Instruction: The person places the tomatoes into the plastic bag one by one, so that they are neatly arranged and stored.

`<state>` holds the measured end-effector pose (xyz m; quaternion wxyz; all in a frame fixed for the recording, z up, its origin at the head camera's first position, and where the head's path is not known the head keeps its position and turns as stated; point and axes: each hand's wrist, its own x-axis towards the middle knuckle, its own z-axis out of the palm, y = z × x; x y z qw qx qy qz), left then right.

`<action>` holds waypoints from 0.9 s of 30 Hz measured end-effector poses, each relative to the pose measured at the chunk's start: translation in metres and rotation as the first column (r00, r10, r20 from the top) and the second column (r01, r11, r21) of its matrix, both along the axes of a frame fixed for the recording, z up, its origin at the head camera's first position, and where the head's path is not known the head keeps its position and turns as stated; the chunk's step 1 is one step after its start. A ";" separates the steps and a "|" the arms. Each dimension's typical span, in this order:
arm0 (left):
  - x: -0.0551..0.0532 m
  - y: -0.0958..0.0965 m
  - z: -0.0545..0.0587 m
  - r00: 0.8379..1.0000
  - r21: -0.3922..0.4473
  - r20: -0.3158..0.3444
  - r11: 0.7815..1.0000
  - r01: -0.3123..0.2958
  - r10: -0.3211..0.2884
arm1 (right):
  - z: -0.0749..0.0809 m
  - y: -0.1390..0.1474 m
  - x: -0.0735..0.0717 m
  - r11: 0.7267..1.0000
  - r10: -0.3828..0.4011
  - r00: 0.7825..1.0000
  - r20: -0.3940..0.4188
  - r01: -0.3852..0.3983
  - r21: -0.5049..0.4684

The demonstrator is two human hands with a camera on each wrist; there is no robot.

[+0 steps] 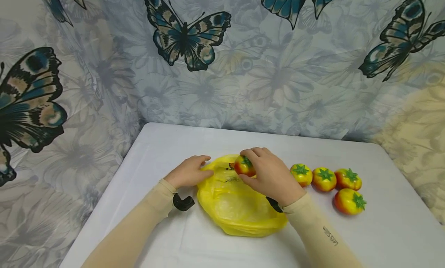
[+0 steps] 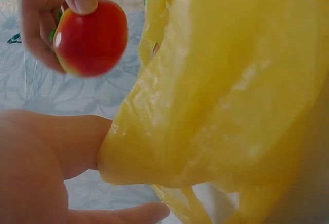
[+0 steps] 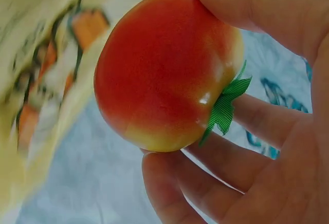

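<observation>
I have the right hand [image 1: 272, 177] pinching an artificial tomato [image 3: 162, 75] above the yellow plastic bag [image 1: 238, 204].
My left hand [image 1: 187, 172], fingers spread, touches the bag; four more tomatoes [image 1: 324, 180] sit on the surface [image 1: 393, 233].

Soft, fairly even light fills the head view, with a warm yellow cast on the blue-grey butterfly-printed cloth [image 1: 295, 90] beyond the table's right edge; faint shadows pool on the white-covered table [image 1: 386, 229]. In the wrist views, small white glints mark the glossy red-and-yellow round fruit [image 3: 159, 75], pale sheen streaks the crinkled yellow plastic bag [image 2: 216, 95], and backgrounds blur.
</observation>
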<state>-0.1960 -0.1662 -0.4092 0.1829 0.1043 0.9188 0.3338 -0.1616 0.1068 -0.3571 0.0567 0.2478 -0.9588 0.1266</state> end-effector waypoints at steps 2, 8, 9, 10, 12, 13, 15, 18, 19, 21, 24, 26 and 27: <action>-0.001 0.004 0.001 1.000 -0.004 -0.004 1.000 0.008 -0.008 | -0.006 -0.009 -0.001 1.000 0.017 1.000 0.012 -0.016 -0.013; -0.002 0.009 0.002 1.000 -0.018 -0.010 1.000 0.025 -0.025 | -0.023 -0.024 -0.004 0.999 0.048 0.999 0.023 -0.048 -0.017; -0.002 0.009 0.002 1.000 -0.020 -0.011 1.000 0.024 -0.024 | -0.025 -0.025 -0.004 0.999 0.047 0.999 0.024 -0.047 -0.013; -0.001 0.009 0.003 1.000 -0.021 -0.012 0.999 0.024 -0.024 | -0.027 -0.026 -0.005 0.999 0.045 0.999 0.027 -0.044 -0.009; 0.000 0.008 0.003 1.000 -0.021 -0.009 0.999 0.024 -0.024 | -0.031 -0.028 -0.005 0.999 0.036 0.999 0.036 -0.036 -0.005; 0.000 0.008 0.003 1.000 -0.022 -0.010 0.999 0.025 -0.026 | -0.033 -0.029 -0.005 0.999 0.032 0.999 0.039 -0.032 -0.004; 0.000 0.007 0.004 1.000 -0.025 -0.008 0.999 0.027 -0.027 | -0.035 -0.030 -0.006 1.000 0.026 0.999 0.041 -0.026 0.002; 0.001 0.005 0.004 1.000 -0.026 -0.010 0.999 0.018 -0.018 | -0.037 -0.032 -0.007 0.999 0.032 0.999 0.037 -0.033 0.016; 0.001 0.004 0.003 1.000 -0.029 -0.013 0.999 0.016 -0.016 | -0.038 -0.033 -0.008 0.999 0.036 0.999 0.036 -0.037 0.021; 0.001 0.003 0.003 1.000 -0.031 -0.019 0.999 0.010 -0.011 | -0.039 -0.036 -0.008 0.998 0.045 0.998 0.034 -0.046 0.034; 0.000 0.002 0.002 1.000 -0.032 -0.027 0.999 0.014 -0.014 | -0.041 -0.038 -0.009 0.998 0.049 0.998 0.043 -0.051 0.048; 0.000 0.002 0.001 0.999 -0.032 -0.027 0.999 0.016 -0.017 | -0.042 -0.040 -0.009 0.997 0.050 0.997 0.054 -0.052 0.053; 0.000 0.002 0.001 0.999 -0.032 -0.028 0.999 0.017 -0.018 | -0.042 -0.041 -0.009 0.997 0.048 0.997 0.060 -0.052 0.054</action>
